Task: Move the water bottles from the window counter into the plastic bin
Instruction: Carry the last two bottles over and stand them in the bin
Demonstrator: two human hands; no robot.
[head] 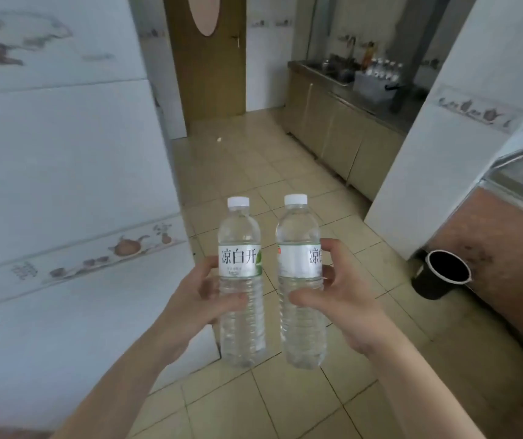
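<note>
Above the tiled floor [285, 172], between a white tiled wall [64, 153] and a far worktop [380, 106], two clear water bottles are held upright, side by side and just apart. Far off on that worktop a plastic bin [372, 85] holds more bottles, too blurred to count. Each hand wraps its fingers round one bottle: the left hand [196, 299] grips the left bottle [241, 283], the right hand [345, 296] grips the right bottle [299, 280]. A black cup [440, 274] lies low at right.
</note>
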